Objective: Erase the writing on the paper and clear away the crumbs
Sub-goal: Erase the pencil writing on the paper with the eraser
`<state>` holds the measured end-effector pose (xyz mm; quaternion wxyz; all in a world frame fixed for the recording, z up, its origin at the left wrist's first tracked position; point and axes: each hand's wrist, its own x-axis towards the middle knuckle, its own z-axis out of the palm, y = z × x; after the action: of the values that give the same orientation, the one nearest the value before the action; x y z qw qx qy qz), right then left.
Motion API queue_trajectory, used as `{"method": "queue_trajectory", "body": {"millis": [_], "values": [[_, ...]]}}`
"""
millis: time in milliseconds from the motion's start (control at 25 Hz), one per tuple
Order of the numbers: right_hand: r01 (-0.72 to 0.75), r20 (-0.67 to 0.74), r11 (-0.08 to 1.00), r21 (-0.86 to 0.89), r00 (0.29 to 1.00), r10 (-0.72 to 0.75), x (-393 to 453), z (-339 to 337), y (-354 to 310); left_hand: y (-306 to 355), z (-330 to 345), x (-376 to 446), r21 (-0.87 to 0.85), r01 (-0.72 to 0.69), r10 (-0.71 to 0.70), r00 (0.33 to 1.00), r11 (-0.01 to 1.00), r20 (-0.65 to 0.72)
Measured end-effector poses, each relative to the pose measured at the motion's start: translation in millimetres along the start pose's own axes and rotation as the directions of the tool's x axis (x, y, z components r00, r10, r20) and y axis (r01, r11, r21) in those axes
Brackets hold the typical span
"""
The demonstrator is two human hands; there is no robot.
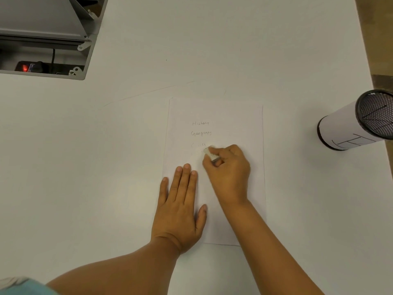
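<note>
A white sheet of paper lies flat on the white table. Pencil words "History" and "Geography" stand in its upper half; a third word below them is faint and partly rubbed out. My right hand is shut on a white eraser, whose tip rests on the paper just right of that faint word. My left hand lies flat, fingers spread, on the sheet's lower left part and left edge. Crumbs are too small to make out.
A mesh pen cup wrapped in white paper stands at the right near the table's edge. An open cable hatch with a lit power strip sits at the back left. Thin pencil marks cross the table beyond the paper.
</note>
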<state>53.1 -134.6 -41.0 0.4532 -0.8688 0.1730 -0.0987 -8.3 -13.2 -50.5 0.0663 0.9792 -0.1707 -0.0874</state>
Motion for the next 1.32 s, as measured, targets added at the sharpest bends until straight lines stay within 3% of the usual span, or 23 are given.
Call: {"method": "queue_trajectory", "body": {"millis": [80, 240, 400, 560, 760, 1320], "values": [[-0.045, -0.06, 0.999, -0.001, 0.997, 0.045, 2.3, 0.8, -0.9, -0.6, 0.6, -0.2, -0.002, -0.001, 0.001, 1.0, 1.0, 0.0], [0.018, 0.087, 1.0, 0.014, 0.996, -0.019, -14.7, 6.1, -9.0, -0.2, 0.0, -1.1, -0.006, -0.007, 0.007, 1.0, 1.0, -0.005], [-0.051, -0.029, 0.999, 0.001, 0.998, 0.051, -1.4, 4.7, -4.9, -0.8, 0.8, 0.1, -0.005, -0.003, 0.003, 1.0, 1.0, -0.006], [-0.038, 0.128, 0.999, 0.027, 0.991, 0.035, -22.8, 13.2, -14.4, -0.5, 0.9, -0.6, -0.009, -0.011, 0.011, 1.0, 1.0, 0.003], [-0.001, 0.072, 1.0, 0.011, 0.997, 0.0, 3.9, 13.2, -14.6, -0.8, 2.0, 0.1, 0.01, -0.006, 0.006, 1.0, 1.0, 0.001], [0.007, 0.104, 1.0, -0.001, 0.995, -0.007, -8.9, 8.5, -11.1, 0.0, 3.5, 0.8, 0.012, 0.005, -0.005, 1.0, 1.0, -0.008]]}}
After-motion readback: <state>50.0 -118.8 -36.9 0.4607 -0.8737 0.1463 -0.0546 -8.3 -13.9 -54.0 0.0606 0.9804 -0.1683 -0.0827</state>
